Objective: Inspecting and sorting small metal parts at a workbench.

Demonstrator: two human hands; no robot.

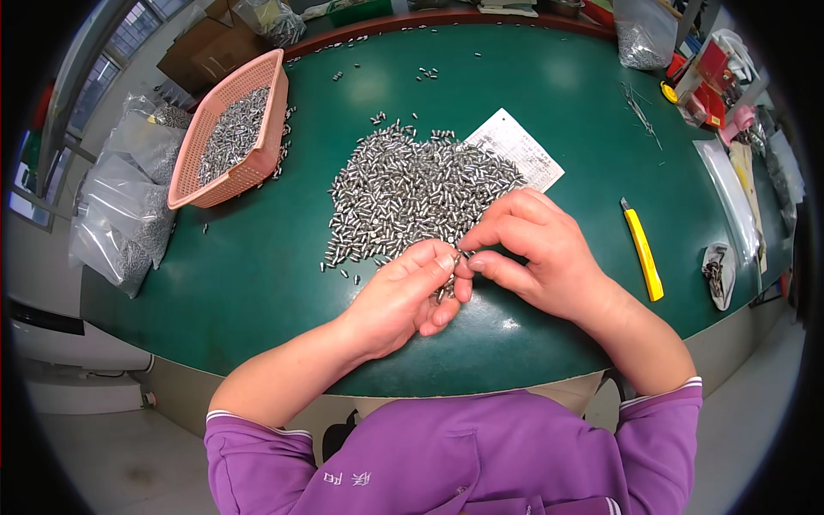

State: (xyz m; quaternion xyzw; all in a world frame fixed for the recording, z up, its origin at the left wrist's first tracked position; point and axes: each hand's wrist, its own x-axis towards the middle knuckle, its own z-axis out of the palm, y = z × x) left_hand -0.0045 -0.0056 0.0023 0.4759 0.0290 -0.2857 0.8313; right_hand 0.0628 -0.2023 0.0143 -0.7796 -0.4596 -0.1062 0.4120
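A broad heap of small silvery metal pins lies on the green table. At the near edge of this heap my two hands meet. My left hand is closed, thumb over curled fingers, around small metal pins that show partly between the fingers. My right hand comes in from the right, with thumb and forefinger pinched close to the left fingertips on a small metal pin. The piece in that pinch is mostly hidden by the fingers. Under the heap's right side lies a printed paper sheet.
A pink plastic basket of similar pins stands left, beside clear bags of metal parts. A yellow utility knife lies to the right. Beyond it are a small white pouch, thin wires and a clear bag.
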